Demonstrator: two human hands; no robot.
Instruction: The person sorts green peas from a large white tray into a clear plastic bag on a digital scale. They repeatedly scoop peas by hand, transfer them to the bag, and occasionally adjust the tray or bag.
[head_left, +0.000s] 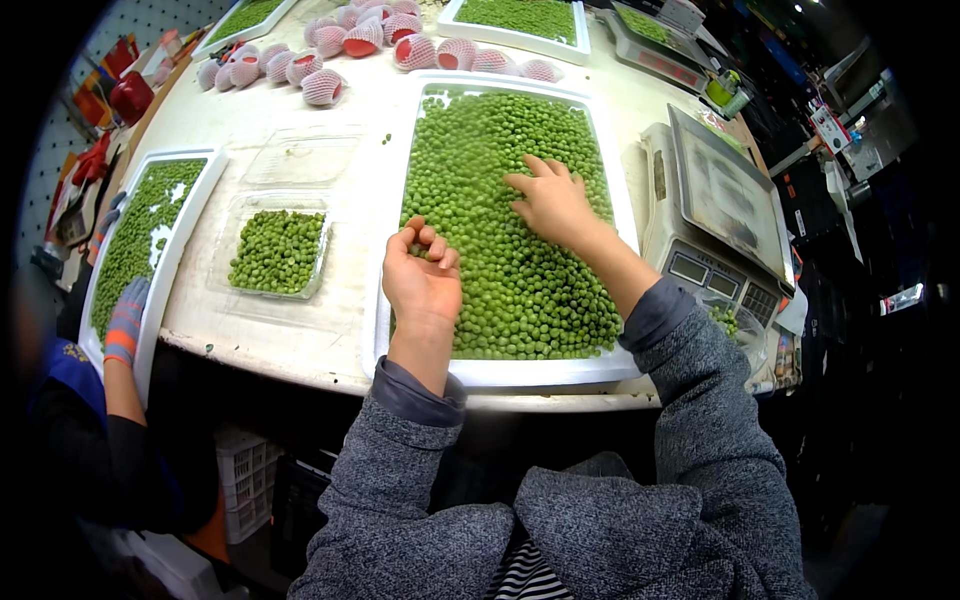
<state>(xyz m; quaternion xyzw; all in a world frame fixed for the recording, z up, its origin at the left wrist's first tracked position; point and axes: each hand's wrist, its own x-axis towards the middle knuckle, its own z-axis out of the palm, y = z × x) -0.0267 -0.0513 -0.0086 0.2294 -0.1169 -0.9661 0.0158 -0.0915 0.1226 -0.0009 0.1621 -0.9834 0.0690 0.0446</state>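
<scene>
A white foam tray (506, 373) filled with green peas (517, 315) lies before me on the table. Palm up with curled fingers, my left hand (424, 277) is over the tray's left side; something small and greenish shows between its fingers, probably peas. My right hand (553, 199) is spread, palm down, on or just above the peas right of centre, its fingertips pointing left. Left of the tray stands a clear plastic container (324, 259) holding peas, with its clear lid (300, 159) folded back behind it.
At right stands a digital scale (712, 274). Fruits in foam nets (414, 52) lie at the back, near another pea tray (514, 37) and a second scale (660, 56). A co-worker's gloved hand (127, 315) touches peas in a foam tray (184, 217) at far left.
</scene>
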